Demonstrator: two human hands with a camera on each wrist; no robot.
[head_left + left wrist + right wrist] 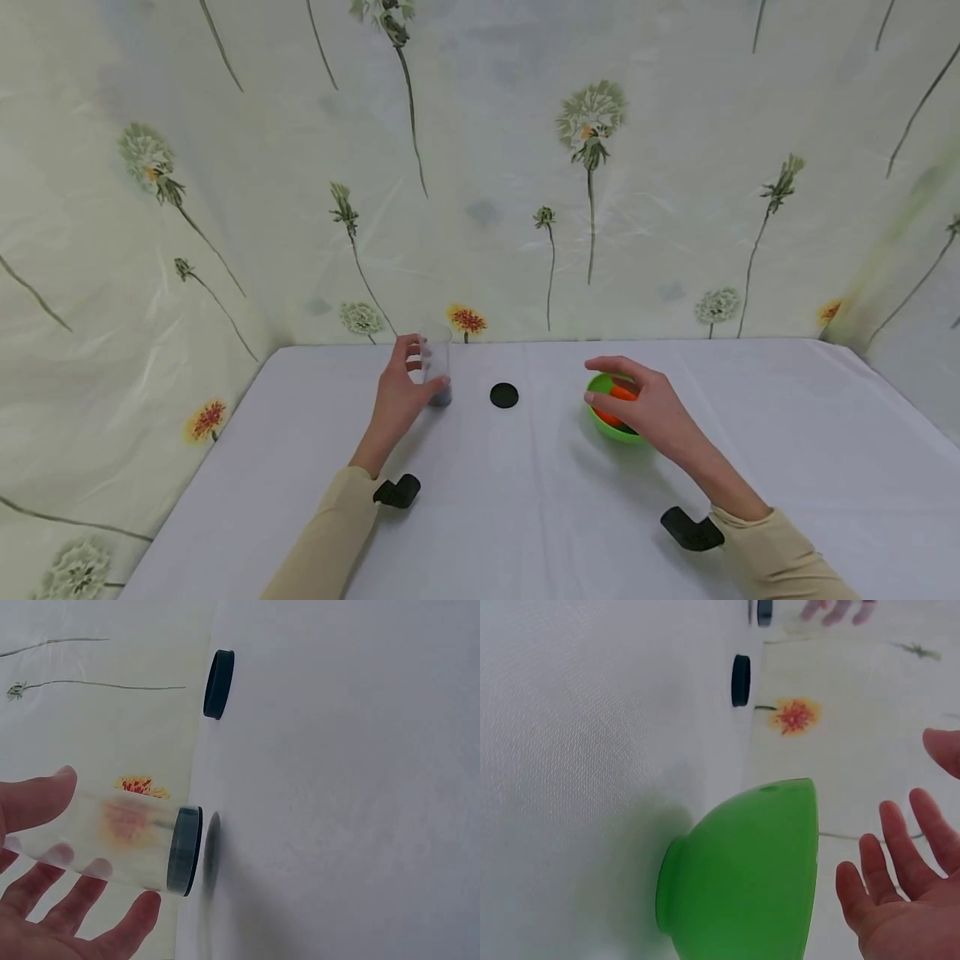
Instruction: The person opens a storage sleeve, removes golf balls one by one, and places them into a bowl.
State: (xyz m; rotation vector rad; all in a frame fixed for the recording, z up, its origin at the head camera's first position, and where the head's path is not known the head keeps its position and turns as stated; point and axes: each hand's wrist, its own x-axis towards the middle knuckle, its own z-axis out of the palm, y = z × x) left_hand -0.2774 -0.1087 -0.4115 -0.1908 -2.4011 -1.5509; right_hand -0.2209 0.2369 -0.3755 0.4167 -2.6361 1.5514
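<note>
My left hand (401, 392) holds a clear cylindrical container (112, 832) with a dark base (184, 851), thumb on one side and fingers on the other. The container stands upright, its base close over the tablecloth, with a shadow beside it. To its right, a round black lid (504, 395) lies on the cloth. My right hand (645, 400) hovers over a green bowl (742, 870), thumb and fingers spread apart with nothing between them. Inside the bowl are orange-red pieces (622, 393) and something dark, partly hidden by the hand.
A white cloth (480, 517) covers the table. Behind it hangs a pale curtain (487, 150) printed with dandelions, reaching down to the table's back edge. Black wrist mounts (692, 530) stick out from both beige sleeves.
</note>
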